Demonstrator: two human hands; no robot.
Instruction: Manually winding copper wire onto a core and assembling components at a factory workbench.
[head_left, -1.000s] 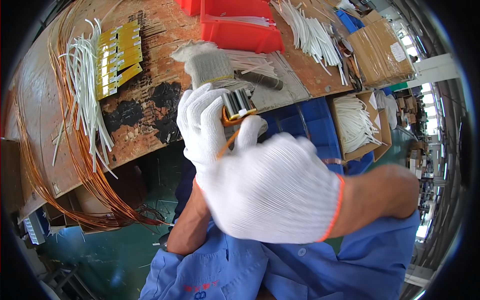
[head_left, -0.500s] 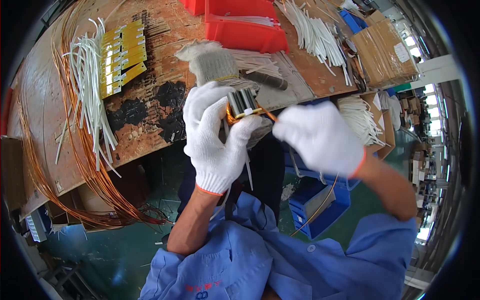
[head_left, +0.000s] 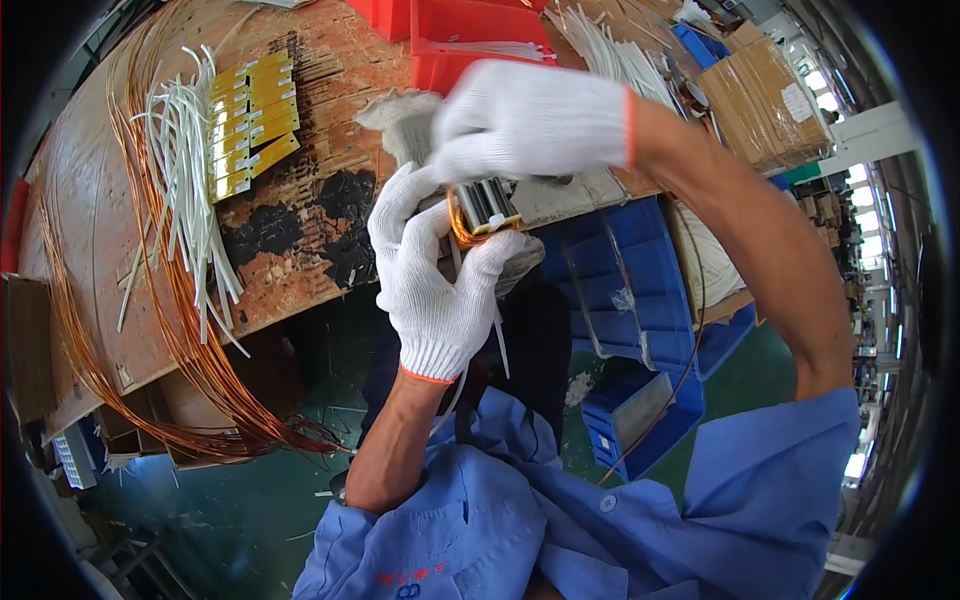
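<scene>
My left hand, in a white knit glove with an orange cuff, grips a coil between thumb and fingers. Dark grey bars sit side by side in the coil's middle, with copper wire wound around them and a pale yellow end piece at the near side. Just above it, my gloved right hand is curled closed and slightly blurred, covering the coil's far end. A thin copper wire hangs below the right forearm; its stretch at the fingers is hidden. White sleeving dangles under the coil.
On the worn wooden bench lie white tubes, yellow film pieces and long copper wires. Red bins stand at the back, a cardboard box at the far right. Blue crates sit below the bench's right side.
My right hand has swung from the right of the coil up and left over its far end, the copper wire trailing along. My left hand keeps its hold, almost in place.
</scene>
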